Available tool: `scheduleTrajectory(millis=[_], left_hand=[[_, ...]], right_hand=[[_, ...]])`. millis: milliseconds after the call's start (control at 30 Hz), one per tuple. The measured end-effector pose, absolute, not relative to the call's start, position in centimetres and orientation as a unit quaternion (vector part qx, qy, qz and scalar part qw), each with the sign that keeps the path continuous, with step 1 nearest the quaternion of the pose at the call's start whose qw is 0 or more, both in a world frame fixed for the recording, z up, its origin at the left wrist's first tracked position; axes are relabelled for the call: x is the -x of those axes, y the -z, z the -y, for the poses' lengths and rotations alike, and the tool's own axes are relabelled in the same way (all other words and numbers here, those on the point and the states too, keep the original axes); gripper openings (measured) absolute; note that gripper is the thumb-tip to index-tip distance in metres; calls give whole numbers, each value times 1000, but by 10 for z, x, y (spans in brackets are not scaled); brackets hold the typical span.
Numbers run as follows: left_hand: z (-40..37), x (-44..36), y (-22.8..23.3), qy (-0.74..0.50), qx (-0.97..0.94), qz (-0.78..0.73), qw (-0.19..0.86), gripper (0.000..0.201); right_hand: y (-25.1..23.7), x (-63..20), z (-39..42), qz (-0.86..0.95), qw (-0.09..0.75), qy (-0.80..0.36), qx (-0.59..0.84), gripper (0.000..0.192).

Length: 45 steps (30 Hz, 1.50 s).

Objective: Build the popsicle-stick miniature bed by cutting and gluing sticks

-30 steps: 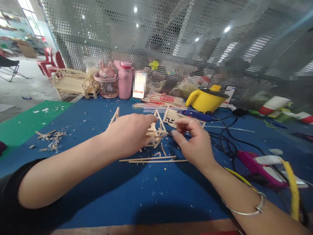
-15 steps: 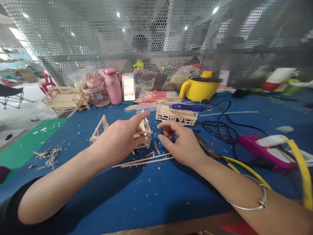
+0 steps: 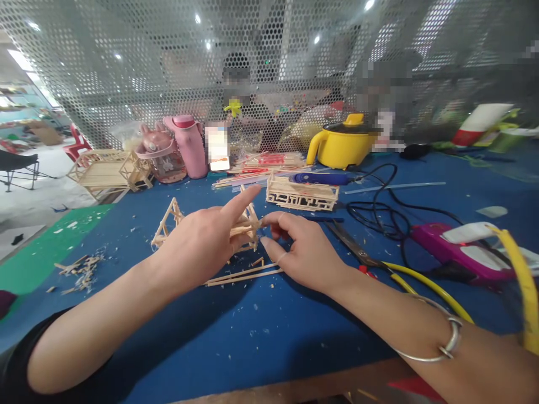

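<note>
Two loose sticks [image 3: 244, 277] lay nearest, and just beyond, left of centre, the left hand [image 3: 202, 235] had the stick frame [image 3: 245, 228] gripped, while the right hand [image 3: 311, 249] was up at its right end, pinching or not, impossible to tell, and a yellow pot [image 3: 343, 150] stood far to the right!

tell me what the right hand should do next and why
I'd probably have the right hand gently close its fingers on the near corner of the stick frame: thumb and forefinger are parted right by that corner, while the left hand appears to hold the frame steady.
</note>
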<state>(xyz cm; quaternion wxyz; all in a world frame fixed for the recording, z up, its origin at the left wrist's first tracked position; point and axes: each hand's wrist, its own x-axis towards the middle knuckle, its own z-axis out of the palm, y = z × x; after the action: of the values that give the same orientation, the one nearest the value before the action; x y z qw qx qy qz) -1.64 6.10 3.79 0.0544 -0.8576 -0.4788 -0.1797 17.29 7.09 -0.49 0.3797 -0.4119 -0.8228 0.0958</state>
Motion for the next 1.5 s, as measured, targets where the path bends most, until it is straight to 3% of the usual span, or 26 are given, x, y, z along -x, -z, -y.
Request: scheduleTrajectory(millis=[867, 1233, 1500], left_hand=[[-57, 5, -34, 245, 825, 509, 32, 66], [-55, 18, -45, 229, 853, 469, 22, 66], [-57, 17, -38, 190, 833, 517, 50, 66]], right_hand=[[8, -169, -69, 832, 376, -78, 400, 17], [5, -165, -76, 732, 443, -304, 420, 14], [6, -163, -78, 719, 442, -332, 421, 13]])
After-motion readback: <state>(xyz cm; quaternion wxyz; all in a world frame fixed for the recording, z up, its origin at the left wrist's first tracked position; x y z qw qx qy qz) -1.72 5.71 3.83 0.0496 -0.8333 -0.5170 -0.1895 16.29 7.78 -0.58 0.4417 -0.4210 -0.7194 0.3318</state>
